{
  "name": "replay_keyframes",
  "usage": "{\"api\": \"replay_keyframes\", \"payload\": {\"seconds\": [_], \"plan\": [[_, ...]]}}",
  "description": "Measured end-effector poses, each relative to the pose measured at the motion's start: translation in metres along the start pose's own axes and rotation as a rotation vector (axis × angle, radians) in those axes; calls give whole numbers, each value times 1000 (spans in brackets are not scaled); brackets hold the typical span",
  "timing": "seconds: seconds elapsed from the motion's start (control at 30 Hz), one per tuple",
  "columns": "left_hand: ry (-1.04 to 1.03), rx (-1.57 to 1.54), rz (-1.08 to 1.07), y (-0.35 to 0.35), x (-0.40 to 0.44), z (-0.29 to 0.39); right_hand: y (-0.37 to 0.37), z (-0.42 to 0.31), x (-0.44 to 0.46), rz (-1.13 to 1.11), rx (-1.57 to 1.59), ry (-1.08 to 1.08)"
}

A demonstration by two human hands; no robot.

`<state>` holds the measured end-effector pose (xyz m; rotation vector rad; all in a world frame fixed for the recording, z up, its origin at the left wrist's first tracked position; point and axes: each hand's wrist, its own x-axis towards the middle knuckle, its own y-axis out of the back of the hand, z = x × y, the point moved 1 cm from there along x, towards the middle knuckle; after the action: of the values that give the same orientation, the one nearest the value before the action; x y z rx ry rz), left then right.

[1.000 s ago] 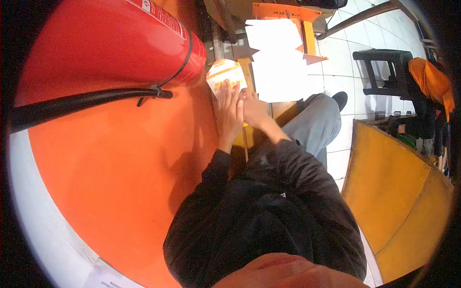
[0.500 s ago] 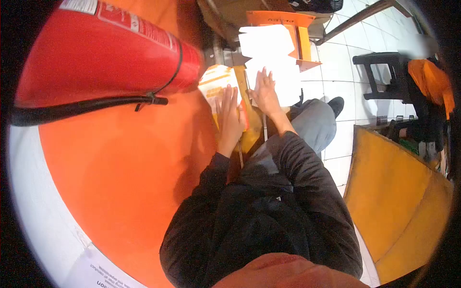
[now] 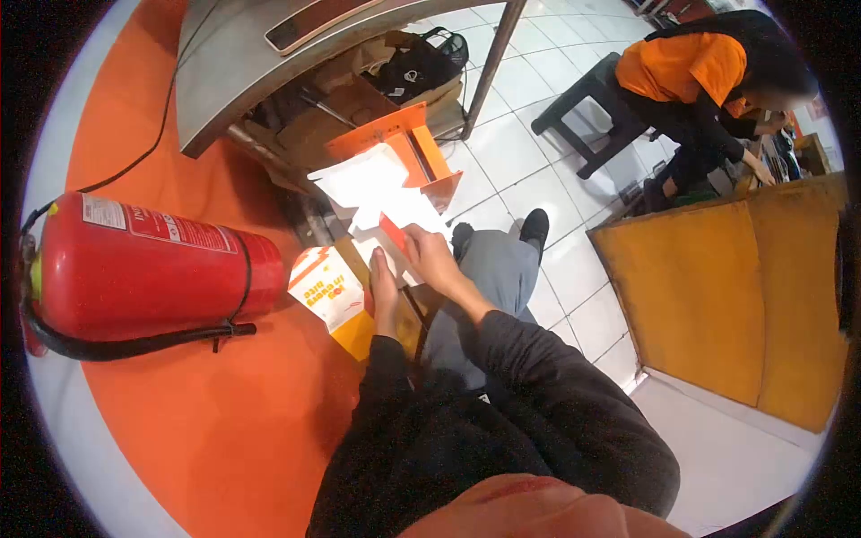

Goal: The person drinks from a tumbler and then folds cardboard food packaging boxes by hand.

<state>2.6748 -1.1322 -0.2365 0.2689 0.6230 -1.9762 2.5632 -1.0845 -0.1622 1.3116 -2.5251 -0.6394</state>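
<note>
My right hand point(image 3: 437, 258) has its fingers wrapped on a white carton sheet point(image 3: 417, 209) at a red-orange flap point(image 3: 393, 233). Just left of it, my left hand point(image 3: 385, 291) is upright, its fingers together against the lower left part of the same sheet. Beside my left hand lies a printed carton point(image 3: 330, 291), white and yellow with orange lettering. Another white panel point(image 3: 363, 177) spreads out above the sheet, in front of an orange box point(image 3: 421, 161).
A red fire extinguisher point(image 3: 161, 269) lies at the left. A metal table point(image 3: 224, 85) holds a phone point(image 3: 314, 24). At the upper right a person in orange point(image 3: 686, 67) sits on a dark stool point(image 3: 587, 117) behind a yellow panel point(image 3: 708, 296).
The view has swung right, bringing the seated person and table into sight. My right hand has gone from lying spread on the white sheet to gripping it. My left hand has left the printed carton.
</note>
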Motion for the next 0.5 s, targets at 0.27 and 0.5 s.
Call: {"api": "replay_keyframes", "payload": {"seconds": [0.27,0.5], "plan": [[-96,-9,43,-40,-46,67,35,-53,-25,-256,270,72],[-292,232,27,-51,-94,106,103,-64,-45,309,37,272]]}}
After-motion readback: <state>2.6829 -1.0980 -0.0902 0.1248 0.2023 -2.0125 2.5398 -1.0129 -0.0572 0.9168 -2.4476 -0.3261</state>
